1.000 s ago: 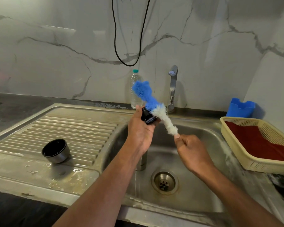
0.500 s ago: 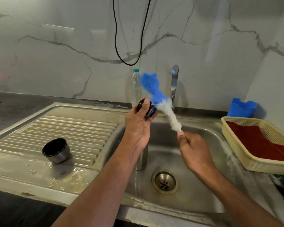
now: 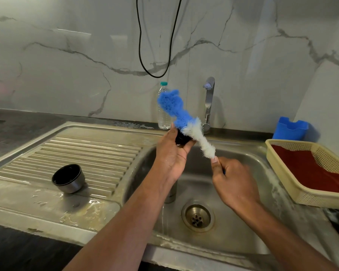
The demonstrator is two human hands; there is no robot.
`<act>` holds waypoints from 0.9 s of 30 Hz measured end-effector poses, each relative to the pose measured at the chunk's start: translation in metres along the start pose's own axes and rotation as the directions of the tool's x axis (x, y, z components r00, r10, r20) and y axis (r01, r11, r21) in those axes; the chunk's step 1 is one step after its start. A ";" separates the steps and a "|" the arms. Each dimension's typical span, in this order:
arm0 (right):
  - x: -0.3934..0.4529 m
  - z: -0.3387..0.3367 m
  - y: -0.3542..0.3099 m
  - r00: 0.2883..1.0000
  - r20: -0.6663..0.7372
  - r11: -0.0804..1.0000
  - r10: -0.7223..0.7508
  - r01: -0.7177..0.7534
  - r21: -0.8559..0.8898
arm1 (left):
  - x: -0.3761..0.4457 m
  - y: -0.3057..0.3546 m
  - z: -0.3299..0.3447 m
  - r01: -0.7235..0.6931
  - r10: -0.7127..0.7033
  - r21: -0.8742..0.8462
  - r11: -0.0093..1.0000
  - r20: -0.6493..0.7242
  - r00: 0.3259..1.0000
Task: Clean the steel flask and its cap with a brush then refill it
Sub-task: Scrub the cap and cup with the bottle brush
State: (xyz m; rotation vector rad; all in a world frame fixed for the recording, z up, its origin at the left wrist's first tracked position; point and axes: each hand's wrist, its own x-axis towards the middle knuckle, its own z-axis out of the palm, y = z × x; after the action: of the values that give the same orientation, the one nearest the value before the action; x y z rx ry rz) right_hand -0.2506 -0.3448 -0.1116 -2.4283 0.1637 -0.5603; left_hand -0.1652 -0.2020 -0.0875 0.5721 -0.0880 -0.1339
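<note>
My left hand (image 3: pixel 172 155) holds a small black cap (image 3: pixel 181 138) above the sink basin (image 3: pixel 243 192). My right hand (image 3: pixel 233 182) grips the handle of a bottle brush (image 3: pixel 186 122) with blue and white bristles; the bristles lie against the cap. The steel flask (image 3: pixel 170 192) stands upright in the basin, mostly hidden behind my left forearm. A steel cup lid (image 3: pixel 69 178) with a dark inside sits tilted on the drainboard (image 3: pixel 86 153) at the left.
A tap (image 3: pixel 208 102) rises behind the basin, with a clear plastic bottle (image 3: pixel 162 114) left of it. A cream basket (image 3: pixel 309 192) holding a red cloth sits at the right, a blue holder (image 3: pixel 290 130) behind it. A black cable hangs on the marble wall.
The brush has slid back and forth against the cap, its blue end swinging right and then left again. My right hand moved slightly with it. The cap stays in my left hand.
</note>
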 end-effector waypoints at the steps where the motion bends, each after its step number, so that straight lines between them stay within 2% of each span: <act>1: 0.000 -0.001 0.000 1.000 -0.005 1.000 0.011 -0.011 0.002 | 0.000 0.000 0.000 -0.002 0.002 -0.002 1.000 0.005 1.000; 16: 0.003 -0.001 0.002 1.000 0.010 0.996 0.024 -0.024 0.085 | -0.007 0.002 0.003 -0.039 0.039 0.063 0.997 -0.002 0.999; 24: 0.003 0.003 0.005 0.999 0.048 0.994 -0.024 0.018 0.107 | 0.001 0.011 -0.003 -0.069 0.067 -0.044 0.997 -0.035 0.997; 27: 0.005 -0.001 0.004 0.998 0.057 0.996 0.004 -0.009 0.089 | 0.004 0.016 -0.004 -0.080 0.077 -0.077 0.994 -0.047 0.996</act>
State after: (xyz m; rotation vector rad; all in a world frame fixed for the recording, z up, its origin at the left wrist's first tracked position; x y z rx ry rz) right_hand -0.2464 -0.3499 -0.1117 -2.3528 0.1202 -0.4853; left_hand -0.1594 -0.1876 -0.0817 0.4921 -0.0621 -0.0481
